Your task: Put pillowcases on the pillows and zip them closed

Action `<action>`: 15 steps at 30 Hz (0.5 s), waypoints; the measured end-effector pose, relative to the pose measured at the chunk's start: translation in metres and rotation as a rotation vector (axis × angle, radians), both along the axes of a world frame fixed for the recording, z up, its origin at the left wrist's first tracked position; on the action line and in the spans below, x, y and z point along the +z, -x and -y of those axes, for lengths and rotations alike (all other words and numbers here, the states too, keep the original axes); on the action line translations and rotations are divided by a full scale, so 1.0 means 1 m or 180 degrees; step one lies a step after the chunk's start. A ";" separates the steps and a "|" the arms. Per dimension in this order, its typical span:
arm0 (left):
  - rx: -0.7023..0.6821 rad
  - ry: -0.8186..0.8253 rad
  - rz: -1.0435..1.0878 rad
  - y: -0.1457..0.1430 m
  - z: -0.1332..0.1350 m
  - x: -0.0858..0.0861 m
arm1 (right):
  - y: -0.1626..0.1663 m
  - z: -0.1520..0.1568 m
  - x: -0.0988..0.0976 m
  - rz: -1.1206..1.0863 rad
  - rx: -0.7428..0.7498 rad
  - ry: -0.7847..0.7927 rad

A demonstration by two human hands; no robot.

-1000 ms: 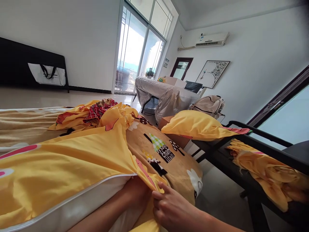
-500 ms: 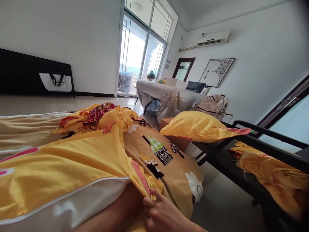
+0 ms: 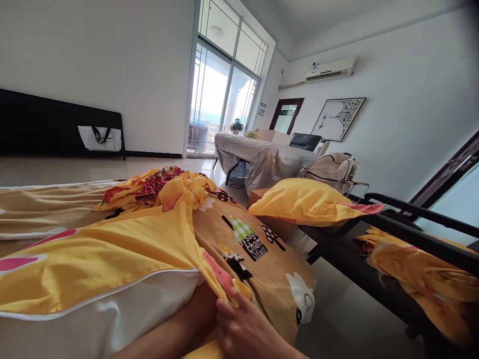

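Note:
My right hand pinches the edge of a yellow pillowcase with pink printed shapes, close to its corner. White piping runs along this case, and a pale grey-white face shows below the piping. My left forearm reaches under the yellow cloth beside my right hand; the left hand itself is hidden there. Beneath lies a tan blanket with printed trees, letters and white animals. Crumpled yellow and red-checked cloth sits just beyond the pillowcase.
A yellow pillow rests at the end of a black-framed seat, with frayed yellow cloth on it. Behind are a backpack and a plastic-covered table. A white bag stands at the left wall.
The view has shifted slightly, so the room appears lower. My right hand keeps its pinch on the pillowcase edge and has moved slightly left in view. More of the left forearm shows.

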State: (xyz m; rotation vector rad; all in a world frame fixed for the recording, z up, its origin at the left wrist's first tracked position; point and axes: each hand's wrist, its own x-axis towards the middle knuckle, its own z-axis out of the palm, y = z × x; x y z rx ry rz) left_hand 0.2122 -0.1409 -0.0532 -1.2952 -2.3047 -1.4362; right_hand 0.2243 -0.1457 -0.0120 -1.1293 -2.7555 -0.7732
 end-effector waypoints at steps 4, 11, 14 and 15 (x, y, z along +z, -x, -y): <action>0.0217 -0.0245 0.0011 0.005 -0.006 0.018 | 0.002 -0.001 0.017 0.0020 0.0104 -0.0232; 0.0056 0.0045 0.0200 0.002 -0.002 0.008 | -0.002 -0.002 0.012 -0.0056 0.0303 -0.0108; 0.0007 0.0085 0.0669 0.003 0.006 0.004 | -0.008 0.000 0.003 -0.0143 0.0393 -0.0205; -0.0147 0.0048 0.0991 0.003 0.008 0.004 | -0.010 0.000 0.001 -0.0147 0.0413 -0.0230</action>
